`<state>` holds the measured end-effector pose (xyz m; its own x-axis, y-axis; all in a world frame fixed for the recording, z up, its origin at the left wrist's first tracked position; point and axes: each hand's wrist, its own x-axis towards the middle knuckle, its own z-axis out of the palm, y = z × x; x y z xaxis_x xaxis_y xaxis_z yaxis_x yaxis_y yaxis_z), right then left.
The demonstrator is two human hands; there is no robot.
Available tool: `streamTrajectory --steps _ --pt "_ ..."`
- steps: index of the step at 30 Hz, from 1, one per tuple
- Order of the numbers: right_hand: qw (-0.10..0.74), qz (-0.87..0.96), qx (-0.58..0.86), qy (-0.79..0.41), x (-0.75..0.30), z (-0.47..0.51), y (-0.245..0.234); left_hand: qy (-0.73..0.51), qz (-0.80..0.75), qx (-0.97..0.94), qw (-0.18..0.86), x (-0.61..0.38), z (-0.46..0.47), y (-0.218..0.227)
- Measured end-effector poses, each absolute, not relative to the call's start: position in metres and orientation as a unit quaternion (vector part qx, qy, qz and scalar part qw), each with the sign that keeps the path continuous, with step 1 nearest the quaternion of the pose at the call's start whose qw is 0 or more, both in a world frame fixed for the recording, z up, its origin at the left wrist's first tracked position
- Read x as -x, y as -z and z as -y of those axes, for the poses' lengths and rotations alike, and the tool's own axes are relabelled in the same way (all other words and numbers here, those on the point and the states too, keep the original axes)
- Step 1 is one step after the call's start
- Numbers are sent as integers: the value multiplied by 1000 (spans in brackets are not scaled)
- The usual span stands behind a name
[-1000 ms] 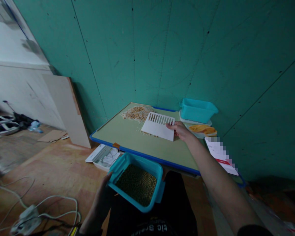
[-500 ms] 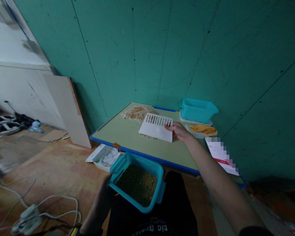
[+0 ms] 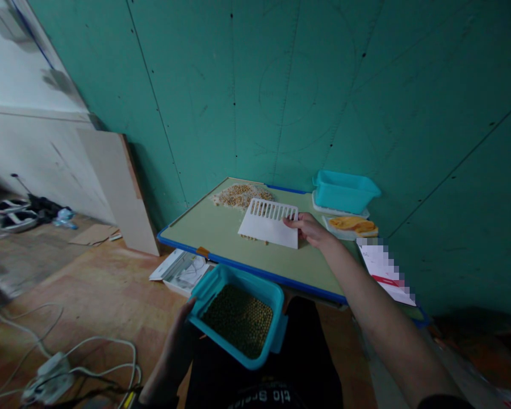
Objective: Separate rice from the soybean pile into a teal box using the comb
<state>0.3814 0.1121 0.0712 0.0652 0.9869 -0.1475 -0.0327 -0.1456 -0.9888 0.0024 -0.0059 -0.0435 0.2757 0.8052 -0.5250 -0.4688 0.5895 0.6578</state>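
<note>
My right hand [image 3: 309,227] grips the right edge of a white slotted scraper [image 3: 266,229], held tilted over the table. A few loose beans [image 3: 251,237] show along the scraper's lower edge. Behind it, a pile of soybeans [image 3: 242,195] mixed with pale grains lies at the table's far left. My left hand [image 3: 183,329] holds the left side of a blue plastic basket [image 3: 255,363] in front of the table, above my lap. Inside the basket is a layer of round beans [image 3: 238,318], partly in shadow. The left fingers are mostly hidden under the basket.
On the green table [image 3: 204,230] a second blue basket [image 3: 344,192] stands at the back right. In front of it lie a packet with something yellow [image 3: 353,225] and a white sheet [image 3: 387,270]. A power strip [image 3: 51,378] with cables lies on the floor at left.
The scraper in my right hand has shifted very slightly left and toward me. My left hand and the basket stay nearly where they were.
</note>
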Motion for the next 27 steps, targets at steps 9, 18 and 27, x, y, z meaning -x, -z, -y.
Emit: streamTrajectory --steps 9,18,27 --pt "468 432 564 -525 -366 -104 -82 -432 -452 -206 753 -8 13 27" --pt "467 441 553 -530 -361 -102 -82 -432 -464 -205 746 -6 11 36" --pt "454 457 552 -530 -358 -102 -81 -436 -453 -200 751 -6 9 37"
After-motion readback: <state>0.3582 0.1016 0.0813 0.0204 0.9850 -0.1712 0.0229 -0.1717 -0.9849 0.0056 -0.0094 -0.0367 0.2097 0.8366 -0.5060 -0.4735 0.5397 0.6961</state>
